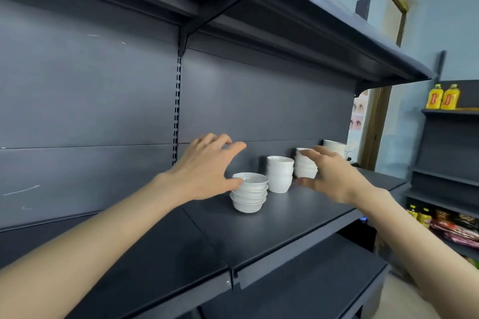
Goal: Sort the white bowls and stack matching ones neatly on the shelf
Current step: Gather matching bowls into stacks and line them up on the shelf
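Bowls stand in stacks on the shelf (285,217). Left of the middle stack (280,175), our left hand (207,166) is spread wide and grips nothing, thumb at the rim of the shallow stack (250,193). Right of the middle stack, our right hand (334,176) is spread and blurred, finger and thumb bracketing a third stack (307,167); we cannot tell if it touches. We should check the shapes match, grip low on both sides, and keep each stack upright.
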`<action>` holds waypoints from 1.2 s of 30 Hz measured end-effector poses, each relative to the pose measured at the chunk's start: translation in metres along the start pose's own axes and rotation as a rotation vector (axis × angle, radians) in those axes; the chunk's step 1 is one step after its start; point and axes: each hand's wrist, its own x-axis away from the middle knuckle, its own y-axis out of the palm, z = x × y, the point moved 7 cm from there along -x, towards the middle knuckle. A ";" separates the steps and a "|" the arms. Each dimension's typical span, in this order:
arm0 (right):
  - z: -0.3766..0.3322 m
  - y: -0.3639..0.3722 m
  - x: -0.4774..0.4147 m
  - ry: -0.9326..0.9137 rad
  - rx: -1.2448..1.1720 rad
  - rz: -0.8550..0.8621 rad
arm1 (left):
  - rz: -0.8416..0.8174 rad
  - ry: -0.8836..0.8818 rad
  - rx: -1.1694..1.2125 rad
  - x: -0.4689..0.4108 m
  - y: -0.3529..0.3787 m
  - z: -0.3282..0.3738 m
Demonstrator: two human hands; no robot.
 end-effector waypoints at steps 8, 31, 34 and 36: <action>0.111 0.009 -0.062 0.117 0.046 0.025 | -0.008 0.071 0.087 -0.123 0.081 0.032; 0.448 0.057 -0.240 0.004 0.023 -0.024 | -0.021 -0.015 0.045 -0.392 0.277 0.205; 0.472 0.065 -0.269 -0.032 -0.001 -0.001 | -0.023 -0.036 -0.016 -0.422 0.300 0.211; 0.489 0.079 -0.286 -0.049 0.003 -0.013 | -0.059 -0.052 -0.063 -0.439 0.325 0.214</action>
